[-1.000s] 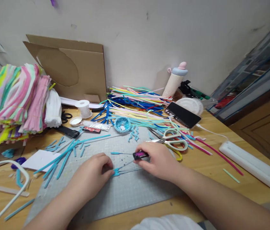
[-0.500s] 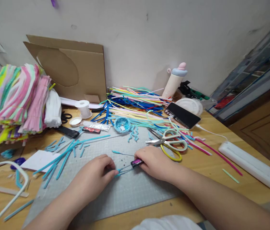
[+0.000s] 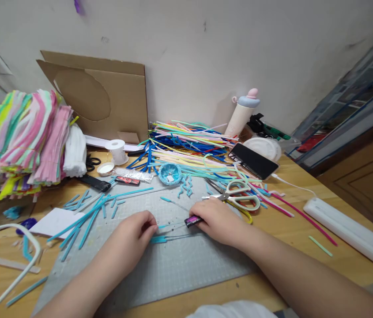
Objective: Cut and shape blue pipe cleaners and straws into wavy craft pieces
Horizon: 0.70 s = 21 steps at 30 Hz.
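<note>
My left hand (image 3: 138, 229) is closed in a pinch at the middle of the grey cutting mat (image 3: 179, 274). From its fingertips a thin light-blue pipe cleaner (image 3: 162, 226) with a bare wire stretch runs toward my right hand (image 3: 214, 221). That hand is wrapped around a small black and purple lighter (image 3: 193, 220), whose end points left. Just below, more partly bare blue pipe cleaners (image 3: 158, 240) lie close to the left fingertips. Another one (image 3: 165, 199) reaches up-left from near the right knuckles. Dark specks dot the mat between the hands.
White-handled scissors (image 3: 235, 194) lie beyond my right hand. Behind them are a phone (image 3: 254, 161) and a pile of pipe cleaners (image 3: 189, 141). A blue fuzzy bowl shape (image 3: 169, 174) sits at the mat's far edge. Cut blue pieces (image 3: 88, 227) lie left; a power strip (image 3: 348, 232) is right.
My left hand has shifted slightly left, away from the lighter. The right hand with the lighter has moved a little right, so the gap between the hands is wider.
</note>
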### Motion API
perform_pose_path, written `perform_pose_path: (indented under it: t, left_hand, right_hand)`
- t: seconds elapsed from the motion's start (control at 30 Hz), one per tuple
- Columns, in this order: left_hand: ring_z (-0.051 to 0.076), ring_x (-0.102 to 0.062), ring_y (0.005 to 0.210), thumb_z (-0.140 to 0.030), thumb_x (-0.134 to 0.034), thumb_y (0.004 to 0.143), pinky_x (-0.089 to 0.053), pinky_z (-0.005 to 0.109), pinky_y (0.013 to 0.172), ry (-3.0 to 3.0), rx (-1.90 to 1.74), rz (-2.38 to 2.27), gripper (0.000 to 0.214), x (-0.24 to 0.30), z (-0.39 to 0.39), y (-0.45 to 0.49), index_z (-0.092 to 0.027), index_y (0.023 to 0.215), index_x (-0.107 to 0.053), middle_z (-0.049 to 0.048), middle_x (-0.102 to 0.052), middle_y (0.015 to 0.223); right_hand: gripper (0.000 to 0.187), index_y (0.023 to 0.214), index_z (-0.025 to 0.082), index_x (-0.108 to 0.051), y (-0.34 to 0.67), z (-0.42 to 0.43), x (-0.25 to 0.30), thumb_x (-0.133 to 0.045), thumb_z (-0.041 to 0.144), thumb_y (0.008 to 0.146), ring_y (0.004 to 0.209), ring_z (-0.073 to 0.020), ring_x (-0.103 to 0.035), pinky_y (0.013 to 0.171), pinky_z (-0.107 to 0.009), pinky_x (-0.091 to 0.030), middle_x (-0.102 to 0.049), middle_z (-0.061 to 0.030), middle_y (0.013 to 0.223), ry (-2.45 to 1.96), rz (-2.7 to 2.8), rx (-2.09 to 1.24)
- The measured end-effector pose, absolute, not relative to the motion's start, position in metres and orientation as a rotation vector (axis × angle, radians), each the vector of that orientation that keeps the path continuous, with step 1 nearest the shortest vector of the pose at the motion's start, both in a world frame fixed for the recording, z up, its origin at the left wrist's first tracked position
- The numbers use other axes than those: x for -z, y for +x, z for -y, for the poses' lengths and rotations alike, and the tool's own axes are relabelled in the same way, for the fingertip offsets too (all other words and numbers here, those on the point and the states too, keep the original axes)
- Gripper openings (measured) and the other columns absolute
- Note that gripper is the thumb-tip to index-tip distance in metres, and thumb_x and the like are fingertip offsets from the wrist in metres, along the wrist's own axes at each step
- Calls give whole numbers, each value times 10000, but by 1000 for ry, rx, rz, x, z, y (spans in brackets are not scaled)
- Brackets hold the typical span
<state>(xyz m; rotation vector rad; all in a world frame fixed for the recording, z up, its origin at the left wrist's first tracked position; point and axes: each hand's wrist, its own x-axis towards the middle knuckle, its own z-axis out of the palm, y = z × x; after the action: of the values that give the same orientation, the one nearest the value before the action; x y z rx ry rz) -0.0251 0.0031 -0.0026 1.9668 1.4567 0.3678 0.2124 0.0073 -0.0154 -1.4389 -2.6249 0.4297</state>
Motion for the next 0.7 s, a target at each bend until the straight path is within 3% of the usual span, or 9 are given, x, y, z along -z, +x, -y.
perform_pose_path:
  t: [0.3, 0.57, 0.7]
  left_hand:
    - [142, -541, 632, -312, -643, 689, -418, 250, 596, 1410, -794, -1307, 170, -6, -8, -28, -182, 779, -580, -12, -586, 665]
    - [115, -504, 685, -377, -620, 749, -404, 221, 643, 1405, -1006, -1366, 172, -14, -8, -41, -213, 778, -579, -29, -561, 737]
    - [137, -511, 715, -424, -587, 762, -406, 247, 650, 1505, -893, -1397, 224, -15, -11, -43, -222, 858, -576, -13, -569, 796]
  right_hand:
    - [90, 830, 200, -597, 215, -8, 17, -546, 144, 782, 829, -152, -563, 712, -262, -307, -654, -2, 833, -1403, 2577, -511]
    - [66, 827, 194, -579, 221, -10, 15, -551, 154, 784, 809, -145, -551, 730, -263, -306, -647, -2, 840, -1353, 2622, -546]
    - [51, 817, 191, -569, 224, -10, 17, -544, 160, 785, 790, -143, -544, 730, -269, -303, -642, 1, 839, -1334, 2645, -535]
